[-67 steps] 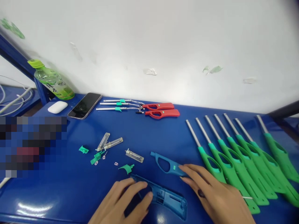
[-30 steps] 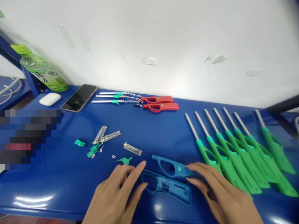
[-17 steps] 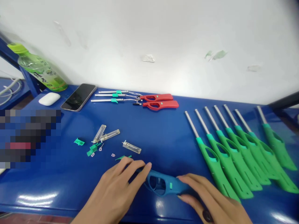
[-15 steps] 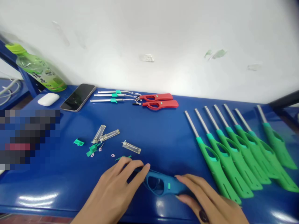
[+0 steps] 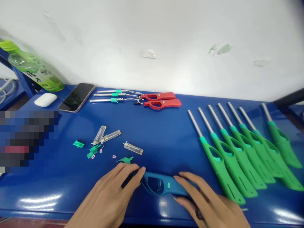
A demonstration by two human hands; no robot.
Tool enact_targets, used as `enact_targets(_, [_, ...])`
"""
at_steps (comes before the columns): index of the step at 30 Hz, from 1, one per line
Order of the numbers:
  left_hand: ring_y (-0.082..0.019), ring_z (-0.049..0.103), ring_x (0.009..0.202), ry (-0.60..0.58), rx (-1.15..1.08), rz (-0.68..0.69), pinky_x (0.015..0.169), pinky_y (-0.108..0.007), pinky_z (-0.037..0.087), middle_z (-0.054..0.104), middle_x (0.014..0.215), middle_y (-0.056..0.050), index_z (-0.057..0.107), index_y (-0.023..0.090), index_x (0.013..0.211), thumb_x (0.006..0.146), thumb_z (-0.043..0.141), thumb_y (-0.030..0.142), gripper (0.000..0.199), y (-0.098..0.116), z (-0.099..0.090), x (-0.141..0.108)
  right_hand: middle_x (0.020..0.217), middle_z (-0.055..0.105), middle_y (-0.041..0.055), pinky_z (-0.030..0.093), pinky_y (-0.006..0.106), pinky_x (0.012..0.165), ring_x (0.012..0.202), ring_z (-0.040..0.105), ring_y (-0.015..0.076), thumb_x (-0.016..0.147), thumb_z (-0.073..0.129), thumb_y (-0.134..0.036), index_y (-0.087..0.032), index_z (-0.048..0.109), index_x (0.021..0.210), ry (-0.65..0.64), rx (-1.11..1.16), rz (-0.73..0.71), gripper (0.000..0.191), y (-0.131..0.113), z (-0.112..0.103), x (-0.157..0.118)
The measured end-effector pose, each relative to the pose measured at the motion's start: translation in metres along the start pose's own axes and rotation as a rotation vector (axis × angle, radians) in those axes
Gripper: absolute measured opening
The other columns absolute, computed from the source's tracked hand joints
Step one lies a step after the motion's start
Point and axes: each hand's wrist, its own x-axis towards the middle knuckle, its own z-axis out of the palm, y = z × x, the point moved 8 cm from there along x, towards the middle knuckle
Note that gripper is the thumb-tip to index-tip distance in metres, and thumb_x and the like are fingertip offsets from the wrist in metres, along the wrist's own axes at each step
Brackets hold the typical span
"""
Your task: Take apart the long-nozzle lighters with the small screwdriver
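A blue lighter handle (image 5: 174,186) with a finger opening and a small green inset lies at the front of the table. My left hand (image 5: 118,188) grips its narrow front end between thumb and fingers, hiding that tip. Around the wide rear end, the fingers of my right hand (image 5: 201,193) are closed. Just beyond my left fingertips lies a green trigger piece (image 5: 127,160). Farther back is a clear fuel tank (image 5: 133,148). Two more clear tanks (image 5: 111,136), other green pieces (image 5: 94,151) and small pale bits (image 5: 114,156) lie to its left.
Several green lighters (image 5: 228,174) with metal barrels lie in a row at right. Along the wall are two red handles (image 5: 166,104) wired to metal tubes (image 5: 106,100). A phone (image 5: 77,97), white case (image 5: 46,99) and drink bottle (image 5: 35,69) stand at back left.
Both hands and the blue handle have shifted slightly left. More of the green trigger piece shows beyond my left fingers. The whole view has moved a little.
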Motion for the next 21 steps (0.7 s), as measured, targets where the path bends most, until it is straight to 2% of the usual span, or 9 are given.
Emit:
enact_targets(3, [-0.030,0.058,0.144,-0.026,-0.070,-0.002,0.102,-0.044,0.065,0.056,0.161,-0.007,0.028,0.029,0.170,0.096,0.041,0.001,0.080,-0.002,0.004,-0.004,0.125,0.082,0.0071,0.063,0.023,0.055,0.069,0.081,0.0146,0.114,0.047,-0.029,-0.017,0.072,0.134,0.024,-0.005,0.006,0.034,-0.002,-0.001,0.001])
enact_targets(6, [-0.027,0.061,0.140,0.014,-0.160,-0.022,0.100,-0.036,0.066,0.060,0.155,-0.006,0.032,0.033,0.168,0.099,0.043,0.003,0.075,-0.004,0.003,-0.001,0.122,0.082,0.0054,0.060,0.022,0.052,0.063,0.079,0.0121,0.113,0.049,-0.028,-0.018,0.072,0.134,0.047,0.021,0.020,0.032,-0.002,-0.004,0.002])
enact_targets(8, [-0.025,0.063,0.138,0.046,-0.214,-0.053,0.099,-0.033,0.066,0.062,0.152,-0.006,0.035,0.035,0.167,0.100,0.045,0.003,0.074,-0.005,0.000,0.004,0.123,0.082,0.0055,0.062,0.022,0.056,0.068,0.080,0.0129,0.113,0.051,-0.028,-0.018,0.072,0.135,0.051,0.037,0.013,0.032,-0.003,-0.005,0.002])
enact_targets(12, [-0.023,0.063,0.136,0.039,-0.282,-0.089,0.100,-0.032,0.064,0.061,0.153,-0.006,0.035,0.035,0.166,0.100,0.044,0.001,0.075,-0.005,-0.003,0.008,0.126,0.081,0.0077,0.066,0.022,0.066,0.081,0.083,0.0167,0.112,0.051,-0.027,-0.016,0.072,0.137,0.032,0.039,0.006,0.034,-0.004,-0.002,0.001])
enact_targets(17, [-0.021,0.062,0.137,0.038,-0.323,-0.072,0.101,-0.030,0.063,0.060,0.152,-0.008,0.036,0.034,0.166,0.101,0.039,-0.001,0.074,-0.004,-0.007,0.006,0.131,0.079,0.0104,0.064,0.019,0.065,0.079,0.083,0.0145,0.112,0.048,-0.022,-0.016,0.073,0.137,-0.012,0.030,-0.038,0.036,-0.003,0.006,0.000])
enact_targets(21, [-0.020,0.066,0.131,0.046,-0.333,-0.074,0.099,-0.028,0.064,0.061,0.150,-0.008,0.040,0.035,0.164,0.102,0.042,0.001,0.070,-0.005,-0.007,0.008,0.127,0.080,0.0108,0.062,0.020,0.059,0.073,0.081,0.0137,0.111,0.055,-0.027,-0.016,0.073,0.136,0.045,0.032,0.017,0.033,0.001,0.003,0.002])
